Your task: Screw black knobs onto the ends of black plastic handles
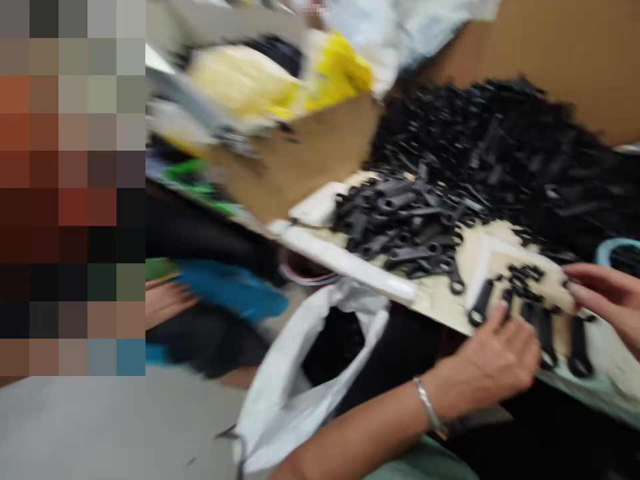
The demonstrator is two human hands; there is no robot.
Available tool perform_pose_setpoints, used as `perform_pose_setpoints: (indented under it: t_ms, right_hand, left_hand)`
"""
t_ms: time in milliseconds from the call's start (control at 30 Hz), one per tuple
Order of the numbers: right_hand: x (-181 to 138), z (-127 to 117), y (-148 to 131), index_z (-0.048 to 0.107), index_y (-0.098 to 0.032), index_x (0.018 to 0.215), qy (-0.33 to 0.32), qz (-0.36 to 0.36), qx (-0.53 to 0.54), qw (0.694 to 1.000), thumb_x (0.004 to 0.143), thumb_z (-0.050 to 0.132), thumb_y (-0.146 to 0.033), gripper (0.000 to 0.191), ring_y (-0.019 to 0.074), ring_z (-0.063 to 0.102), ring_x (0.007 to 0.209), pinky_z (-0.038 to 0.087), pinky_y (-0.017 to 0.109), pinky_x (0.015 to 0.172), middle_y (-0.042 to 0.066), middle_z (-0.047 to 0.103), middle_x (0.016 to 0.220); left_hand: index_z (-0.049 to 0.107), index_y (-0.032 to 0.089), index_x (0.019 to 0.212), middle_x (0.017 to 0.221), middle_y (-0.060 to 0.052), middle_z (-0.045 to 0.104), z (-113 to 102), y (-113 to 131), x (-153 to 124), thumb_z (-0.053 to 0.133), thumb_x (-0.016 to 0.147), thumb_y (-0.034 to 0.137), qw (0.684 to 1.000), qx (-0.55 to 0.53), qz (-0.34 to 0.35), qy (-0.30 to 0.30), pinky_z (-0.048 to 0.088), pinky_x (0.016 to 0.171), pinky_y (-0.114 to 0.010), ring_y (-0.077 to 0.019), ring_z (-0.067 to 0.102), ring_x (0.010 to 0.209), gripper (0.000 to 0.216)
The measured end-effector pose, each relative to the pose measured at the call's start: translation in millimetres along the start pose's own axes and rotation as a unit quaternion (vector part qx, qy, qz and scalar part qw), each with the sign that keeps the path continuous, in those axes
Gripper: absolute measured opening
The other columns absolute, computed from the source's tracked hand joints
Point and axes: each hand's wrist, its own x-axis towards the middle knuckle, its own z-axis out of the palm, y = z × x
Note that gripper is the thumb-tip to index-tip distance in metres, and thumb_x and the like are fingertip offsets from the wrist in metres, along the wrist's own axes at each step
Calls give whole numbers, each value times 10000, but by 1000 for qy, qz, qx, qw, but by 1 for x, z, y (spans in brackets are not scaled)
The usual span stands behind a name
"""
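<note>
My left hand (pixel 505 357), with a bracelet at the wrist, is closed with its fingertips on a long black plastic part (pixel 507 300) at the table's front edge. Similar long black parts with a round hole at one end, such as this black part (pixel 580 347), lie beside it. At the right edge my right hand (pixel 607 297) pinches a small black piece (pixel 567 284) between thumb and finger; blur hides its exact shape. Between the hands lies a cluster of small black pieces (pixel 523 280).
A heap of long black parts (pixel 400 220) lies left of my hands, before a larger dark pile (pixel 490 147). A white strip (pixel 345 260) edges the table. Below hangs an open white sack (pixel 280 400). Another person's hand (pixel 167 303) is at left. A light-blue bowl (pixel 604 253) stands right.
</note>
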Motion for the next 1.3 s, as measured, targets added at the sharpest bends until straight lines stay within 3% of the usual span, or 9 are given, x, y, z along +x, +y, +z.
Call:
perform_pose_setpoints:
  t_ms: [67, 133, 267, 467, 600, 933, 1300]
  right_hand:
    - [-9, -2, 7, 705, -203, 1073, -41, 53, 147, 987, 885, 647, -387, 270, 233, 699, 821, 550, 353, 714, 149, 734, 964]
    - [-10, -1, 9, 729, -192, 977, -35, 55, 163, 985, 811, 676, -408, 278, 223, 676, 763, 551, 372, 715, 86, 735, 909]
    - [-10, 1, 2, 740, -200, 946, -46, 23, 109, 993, 819, 630, -323, 209, 197, 654, 738, 538, 347, 698, 57, 734, 911]
    - [-14, 4, 1, 731, -204, 982, -61, -91, 72, 991, 856, 612, -192, 174, 231, 648, 963, 509, 404, 904, 61, 730, 1003]
    - [-13, 10, -2, 722, -184, 987, -65, -133, 25, 989, 864, 626, -142, 162, 238, 619, 985, 500, 399, 907, 74, 725, 999]
    - [-12, 15, -14, 648, -191, 1017, -83, -99, -28, 991, 820, 680, -86, 225, 233, 597, 900, 498, 378, 817, 54, 700, 955]
    - [-9, 21, -10, 702, -143, 952, -94, -163, -99, 977, 914, 627, -144, 84, 246, 570, 904, 467, 372, 821, 89, 704, 915]
  left_hand:
    - [631, 74, 1168, 1205, -164, 675, 13, 1, 0, 449, 984, 173, 991, -115, -48, 45, 380, 1145, -521, -246, 627, 1176, 277]
    - [624, 47, 1158, 1223, -169, 674, 25, 4, 1, 480, 970, 140, 982, -163, -56, 77, 391, 1139, -510, -264, 626, 1190, 254]
    - [623, 44, 1141, 1224, -168, 682, 27, 8, 1, 494, 962, 113, 979, -168, -60, 99, 438, 1108, -486, -268, 635, 1187, 232]
    - [624, 37, 1128, 1199, -171, 694, 23, 5, 2, 498, 944, 84, 979, -165, -53, 109, 489, 1066, -480, -276, 657, 1152, 228]
    - [618, 37, 1139, 1211, -169, 689, 25, 5, 1, 506, 946, 91, 978, -172, -52, 106, 483, 1075, -478, -273, 649, 1166, 230]
    - [611, 23, 1164, 1222, -185, 678, 25, 3, -1, 506, 947, 80, 975, -191, -51, 99, 474, 1076, -491, -280, 636, 1183, 248]
    - [626, 25, 1146, 1195, -168, 694, 24, 3, 0, 499, 950, 81, 973, -199, -52, 107, 495, 1052, -484, -278, 650, 1157, 240]
